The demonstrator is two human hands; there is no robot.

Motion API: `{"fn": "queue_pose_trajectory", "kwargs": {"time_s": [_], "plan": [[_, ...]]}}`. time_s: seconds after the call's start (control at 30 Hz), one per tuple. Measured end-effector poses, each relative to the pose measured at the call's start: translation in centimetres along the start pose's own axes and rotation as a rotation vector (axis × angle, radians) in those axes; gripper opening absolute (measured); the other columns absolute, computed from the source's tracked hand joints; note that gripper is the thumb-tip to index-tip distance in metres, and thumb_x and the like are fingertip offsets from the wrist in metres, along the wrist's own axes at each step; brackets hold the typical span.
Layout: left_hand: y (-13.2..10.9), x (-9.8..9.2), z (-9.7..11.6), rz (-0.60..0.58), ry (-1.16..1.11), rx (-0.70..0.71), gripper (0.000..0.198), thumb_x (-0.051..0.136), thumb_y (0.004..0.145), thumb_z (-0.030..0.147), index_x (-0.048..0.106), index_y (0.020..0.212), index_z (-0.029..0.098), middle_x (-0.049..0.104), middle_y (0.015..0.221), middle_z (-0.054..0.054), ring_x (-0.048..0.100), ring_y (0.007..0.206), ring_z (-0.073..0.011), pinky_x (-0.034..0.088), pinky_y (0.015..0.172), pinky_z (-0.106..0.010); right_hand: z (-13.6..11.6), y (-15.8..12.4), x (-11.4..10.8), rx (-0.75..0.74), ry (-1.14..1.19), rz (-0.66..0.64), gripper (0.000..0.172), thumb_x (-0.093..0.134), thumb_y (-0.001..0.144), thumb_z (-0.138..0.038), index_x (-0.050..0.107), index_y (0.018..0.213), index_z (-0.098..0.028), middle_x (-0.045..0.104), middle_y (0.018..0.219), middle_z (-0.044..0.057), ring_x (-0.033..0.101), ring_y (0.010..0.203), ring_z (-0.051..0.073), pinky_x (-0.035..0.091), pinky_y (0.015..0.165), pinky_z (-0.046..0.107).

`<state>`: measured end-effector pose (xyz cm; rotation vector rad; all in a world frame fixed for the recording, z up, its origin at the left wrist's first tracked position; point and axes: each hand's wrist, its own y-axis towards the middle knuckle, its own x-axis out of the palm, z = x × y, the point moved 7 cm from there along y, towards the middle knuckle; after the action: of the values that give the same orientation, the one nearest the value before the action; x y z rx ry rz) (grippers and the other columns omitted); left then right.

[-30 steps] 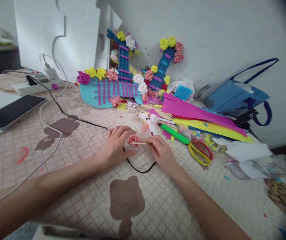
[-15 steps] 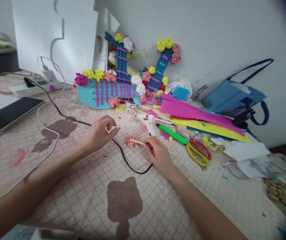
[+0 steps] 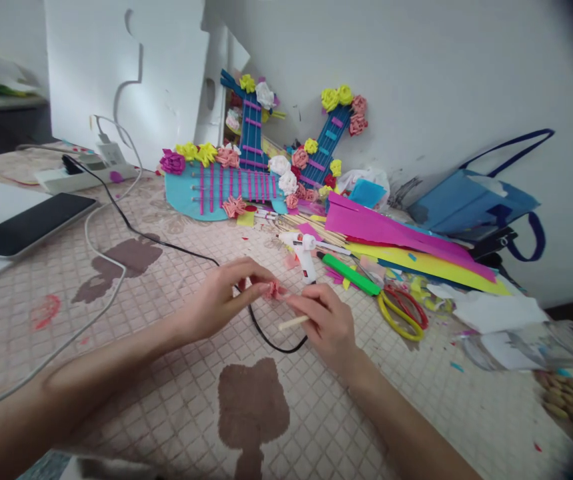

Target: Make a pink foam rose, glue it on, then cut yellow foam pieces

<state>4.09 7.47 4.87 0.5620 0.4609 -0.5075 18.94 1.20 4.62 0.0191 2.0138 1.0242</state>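
Observation:
Between my two hands is a small pink paper flower (image 3: 273, 289). My left hand (image 3: 231, 293) pinches its left side between thumb and fingers. The fingertips of my right hand (image 3: 326, 323) touch the flower's right edge, and a thin pale wooden stick (image 3: 293, 323) is tucked in that hand, pointing left. Just beyond my right hand lies a white glue gun (image 3: 303, 253). Its black cord (image 3: 261, 333) loops under my hands. A green marker-like tool (image 3: 351, 273) and scissors with yellow and red handles (image 3: 401, 317) are to the right.
Guitar-shaped decorations (image 3: 226, 187) with paper flowers lean at the back. Magenta paper (image 3: 396, 230), yellow sheets and wooden sticks (image 3: 316, 227) lie right of them. A black tablet (image 3: 31, 223) and a power strip (image 3: 66, 177) are at left; a blue bag (image 3: 471, 200) stands at far right.
My left hand has moved right and down and now pinches the flower, which is off the table. My right hand has turned the stick's tip away from the flower and brought its fingertips to it.

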Motion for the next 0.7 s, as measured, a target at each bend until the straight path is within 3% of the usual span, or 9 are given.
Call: {"fn": "queue_pose_trajectory", "kwargs": {"time_s": [0.13, 0.23, 0.37, 0.5, 0.7], "plan": [[-0.6, 2.8, 0.1, -0.193, -0.344, -0.140, 0.030, 0.042, 0.091, 0.037, 0.061, 0.084, 0.015, 0.060, 0.079, -0.003, 0.053, 0.070, -0.0113, 0.044, 0.063, -0.023, -1.2, -0.3, -0.1, -0.093, -0.019, 0.007, 0.038, 0.047, 0.085, -0.009, 0.060, 0.115, -0.029, 0.058, 0.086, 0.004, 0.058, 0.073, 0.014, 0.047, 0.059, 0.025], [-0.9, 3.6, 0.0, -0.260, -0.531, -0.214, 0.031, 0.048, 0.087, 0.041, 0.056, 0.074, 0.014, 0.051, 0.067, 0.000, 0.045, 0.061, -0.0088, 0.038, 0.055, -0.021, -1.6, -0.3, 0.1, -0.115, 0.002, 0.004, 0.040, 0.049, 0.084, -0.009, 0.058, 0.118, -0.029, 0.058, 0.086, 0.003, 0.057, 0.071, 0.013, 0.046, 0.058, 0.024], [-1.0, 3.4, 0.1, -0.268, -0.649, -0.250, 0.036, 0.049, 0.087, 0.044, 0.048, 0.067, 0.014, 0.041, 0.061, 0.003, 0.036, 0.056, -0.0069, 0.031, 0.050, -0.019, -2.0, -0.4, 0.5, -0.149, 0.031, -0.024, 0.049, 0.047, 0.085, -0.008, 0.049, 0.129, -0.031, 0.058, 0.085, 0.003, 0.058, 0.073, 0.013, 0.046, 0.059, 0.023], [-0.9, 3.0, -0.2, -0.218, -0.663, -0.281, 0.038, 0.046, 0.088, 0.046, 0.050, 0.068, 0.015, 0.041, 0.059, 0.003, 0.037, 0.054, -0.0069, 0.031, 0.049, -0.019, -2.1, -0.6, 0.9, -0.181, -0.046, -0.060, 0.058, 0.043, 0.086, -0.007, 0.038, 0.137, -0.033, 0.059, 0.083, 0.003, 0.056, 0.068, 0.011, 0.045, 0.057, 0.022], [-0.8, 2.7, -0.6, -0.179, -0.649, -0.298, 0.037, 0.046, 0.088, 0.045, 0.055, 0.070, 0.013, 0.046, 0.059, 0.002, 0.041, 0.053, -0.0069, 0.034, 0.049, -0.019, -2.2, -0.4, 1.0, -0.235, -0.172, -0.102, 0.056, 0.042, 0.086, -0.006, 0.040, 0.137, -0.031, 0.058, 0.080, 0.002, 0.053, 0.065, 0.011, 0.044, 0.056, 0.022]]}}
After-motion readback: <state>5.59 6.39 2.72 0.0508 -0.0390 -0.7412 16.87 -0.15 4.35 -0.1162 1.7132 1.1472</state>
